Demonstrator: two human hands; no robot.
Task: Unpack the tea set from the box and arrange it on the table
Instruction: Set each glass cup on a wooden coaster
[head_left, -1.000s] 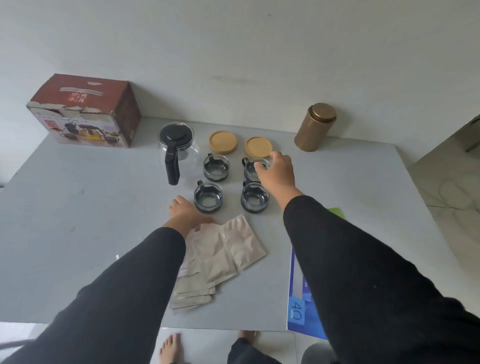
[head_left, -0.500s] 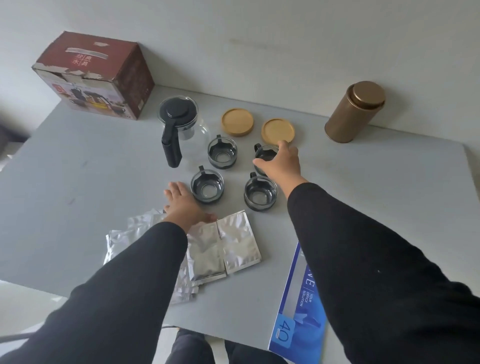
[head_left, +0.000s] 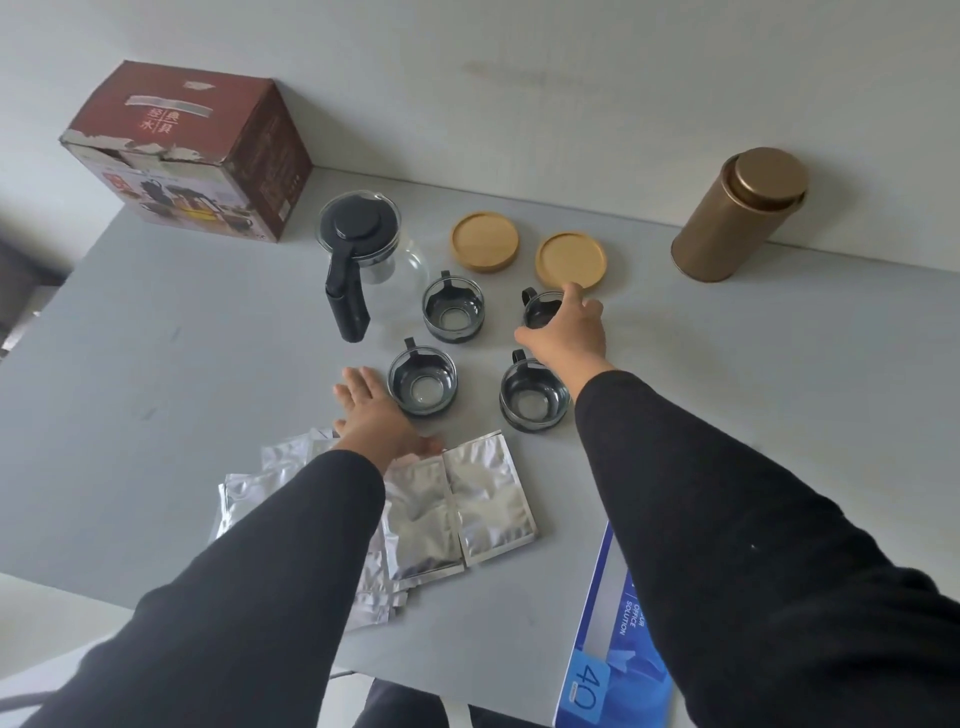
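Observation:
On the grey table (head_left: 156, 395) stand a glass teapot (head_left: 363, 249) with a black lid and handle, several small glass cups with black holders, and two round wooden coasters (head_left: 484, 240) (head_left: 570, 258). My right hand (head_left: 569, 332) grips the far right cup (head_left: 540, 312) from above. The near right cup (head_left: 532, 397) sits just below that hand. My left hand (head_left: 371, 413) lies flat with fingers spread, beside the near left cup (head_left: 422, 383) and on the edge of the silver foil tea packets (head_left: 457, 504). The far left cup (head_left: 453, 314) stands free.
The red-brown tea set box (head_left: 208, 150) stands at the table's far left corner by the wall. A gold cylindrical tin (head_left: 737, 215) stands at the far right. A blue paper ream package (head_left: 613, 649) lies at the near edge under my right arm.
The view has tilted and drawn closer. My right hand stays on the far right cup. My left hand has slid slightly away from the near left cup onto the packets.

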